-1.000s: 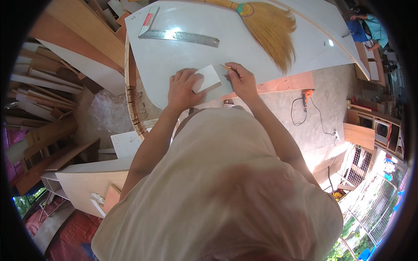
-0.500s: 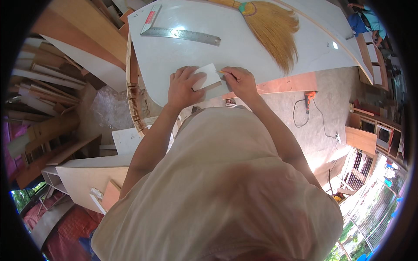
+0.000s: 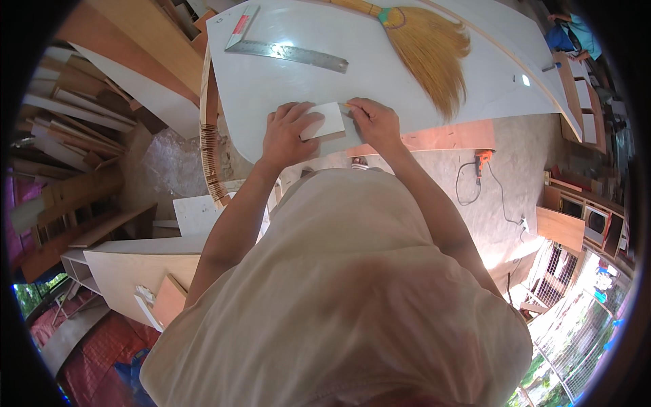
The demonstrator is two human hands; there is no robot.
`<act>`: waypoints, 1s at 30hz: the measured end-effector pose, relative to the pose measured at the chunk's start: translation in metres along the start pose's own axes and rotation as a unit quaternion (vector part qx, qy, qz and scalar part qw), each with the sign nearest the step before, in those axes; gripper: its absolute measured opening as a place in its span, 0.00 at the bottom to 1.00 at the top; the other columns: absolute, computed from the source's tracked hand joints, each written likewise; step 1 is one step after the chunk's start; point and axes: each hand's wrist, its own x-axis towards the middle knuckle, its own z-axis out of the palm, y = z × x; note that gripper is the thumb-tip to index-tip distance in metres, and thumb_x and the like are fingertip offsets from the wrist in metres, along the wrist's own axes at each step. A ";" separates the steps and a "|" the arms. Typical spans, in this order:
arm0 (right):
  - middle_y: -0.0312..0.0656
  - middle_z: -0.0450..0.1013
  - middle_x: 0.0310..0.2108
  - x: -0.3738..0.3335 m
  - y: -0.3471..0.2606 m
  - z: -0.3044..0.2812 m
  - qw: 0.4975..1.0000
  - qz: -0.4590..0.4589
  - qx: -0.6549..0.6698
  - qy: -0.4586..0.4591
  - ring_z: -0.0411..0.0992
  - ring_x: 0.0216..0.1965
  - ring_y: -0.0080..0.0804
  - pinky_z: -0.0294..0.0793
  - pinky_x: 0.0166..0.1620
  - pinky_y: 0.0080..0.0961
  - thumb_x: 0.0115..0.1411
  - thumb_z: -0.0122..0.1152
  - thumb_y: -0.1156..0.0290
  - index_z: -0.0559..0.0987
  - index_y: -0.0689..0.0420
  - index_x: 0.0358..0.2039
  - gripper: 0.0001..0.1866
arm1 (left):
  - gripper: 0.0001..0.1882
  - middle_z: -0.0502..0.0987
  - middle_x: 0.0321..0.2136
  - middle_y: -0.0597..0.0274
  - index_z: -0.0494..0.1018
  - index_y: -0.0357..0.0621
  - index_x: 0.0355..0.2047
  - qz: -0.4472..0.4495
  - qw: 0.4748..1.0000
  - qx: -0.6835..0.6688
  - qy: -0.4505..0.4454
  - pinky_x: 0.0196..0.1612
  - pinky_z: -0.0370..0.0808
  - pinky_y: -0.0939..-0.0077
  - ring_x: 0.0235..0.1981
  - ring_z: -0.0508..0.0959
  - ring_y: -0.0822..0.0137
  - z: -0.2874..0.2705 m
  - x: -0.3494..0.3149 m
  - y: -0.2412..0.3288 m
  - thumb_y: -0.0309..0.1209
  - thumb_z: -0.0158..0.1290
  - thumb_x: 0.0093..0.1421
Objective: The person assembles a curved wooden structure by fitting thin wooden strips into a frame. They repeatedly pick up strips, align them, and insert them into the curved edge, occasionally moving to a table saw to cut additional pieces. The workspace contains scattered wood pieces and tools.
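Observation:
My left hand holds a small white rectangular piece of board near the front edge of the white tabletop. Its thumb lies along the near side and its fingers reach over the left end. In my right hand is a thin yellow pencil, pinched between thumb and fingers. The pencil's point is beside the far right corner of the board piece; whether it touches is too small to tell. Beyond the hands lies a metal try square with a long steel blade.
A straw broom lies on the table at the far right. An orange corded power tool rests lower right, its cable trailing. Wooden boards are stacked at left, near clear plastic wrap. Another person is at the far right.
The pencil has moved away from me along the right edge of the board piece, toward its far corner. The board piece has turned slightly in my left hand, and the whole view has shifted a little.

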 end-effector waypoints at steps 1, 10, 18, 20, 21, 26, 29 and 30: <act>0.40 0.83 0.37 0.001 -0.001 0.000 1.000 0.010 0.001 -0.004 0.81 0.35 0.37 0.79 0.40 0.30 0.66 0.59 0.66 0.85 0.52 0.44 0.11 | 0.26 0.75 0.59 0.66 0.80 0.59 0.48 -0.001 1.000 -0.001 0.000 0.60 0.66 0.54 0.60 0.70 0.55 0.000 0.000 0.000 0.34 0.63 0.44; 0.38 0.83 0.38 0.003 -0.006 -0.003 0.999 0.030 -0.002 -0.017 0.81 0.38 0.41 0.79 0.42 0.33 0.66 0.59 0.62 0.86 0.49 0.43 0.11 | 0.26 0.75 0.58 0.66 0.80 0.59 0.47 0.000 1.000 0.004 0.004 0.58 0.67 0.55 0.60 0.71 0.55 0.001 0.000 -0.001 0.33 0.62 0.43; 0.39 0.83 0.38 -0.001 -0.003 -0.002 1.000 0.014 -0.010 -0.016 0.80 0.39 0.41 0.79 0.43 0.33 0.65 0.59 0.63 0.86 0.49 0.42 0.11 | 0.26 0.76 0.57 0.68 0.81 0.60 0.47 -0.002 1.000 0.005 0.007 0.57 0.67 0.56 0.60 0.71 0.56 0.000 0.000 0.000 0.32 0.63 0.43; 0.40 0.83 0.38 -0.004 -0.001 -0.002 1.000 0.007 -0.008 -0.013 0.80 0.39 0.41 0.79 0.43 0.34 0.65 0.59 0.63 0.86 0.50 0.42 0.11 | 0.26 0.76 0.57 0.68 0.81 0.60 0.47 -0.002 1.000 0.004 0.007 0.58 0.67 0.56 0.60 0.71 0.56 0.001 0.000 0.001 0.33 0.63 0.43; 0.40 0.83 0.38 -0.005 -0.001 -0.001 1.000 0.003 -0.007 -0.011 0.80 0.39 0.41 0.79 0.43 0.34 0.65 0.59 0.63 0.86 0.50 0.42 0.11 | 0.26 0.76 0.57 0.68 0.81 0.60 0.47 -0.001 1.000 0.003 0.007 0.58 0.67 0.56 0.60 0.71 0.56 0.001 0.000 0.001 0.33 0.63 0.43; 0.41 0.82 0.36 -0.010 -0.002 0.000 1.000 -0.005 0.004 -0.013 0.79 0.37 0.42 0.78 0.42 0.35 0.64 0.59 0.64 0.86 0.50 0.42 0.11 | 0.27 0.76 0.57 0.67 0.81 0.60 0.48 0.000 1.000 0.001 0.005 0.58 0.66 0.56 0.60 0.71 0.56 0.000 -0.001 0.000 0.34 0.64 0.42; 0.43 0.81 0.33 -0.014 -0.007 -0.003 0.999 -0.019 0.000 -0.031 0.78 0.34 0.40 0.77 0.39 0.33 0.64 0.61 0.68 0.85 0.53 0.43 0.10 | 0.27 0.76 0.55 0.66 0.81 0.60 0.47 0.005 1.000 -0.001 0.010 0.57 0.66 0.56 0.59 0.71 0.56 0.000 -0.002 0.000 0.36 0.66 0.43; 0.44 0.81 0.32 -0.015 -0.008 -0.004 0.999 -0.023 -0.003 -0.041 0.78 0.33 0.39 0.76 0.38 0.32 0.63 0.61 0.69 0.85 0.55 0.43 0.10 | 0.27 0.76 0.55 0.66 0.81 0.60 0.47 0.008 1.000 0.000 0.013 0.57 0.66 0.57 0.59 0.71 0.57 0.001 -0.002 0.000 0.36 0.66 0.43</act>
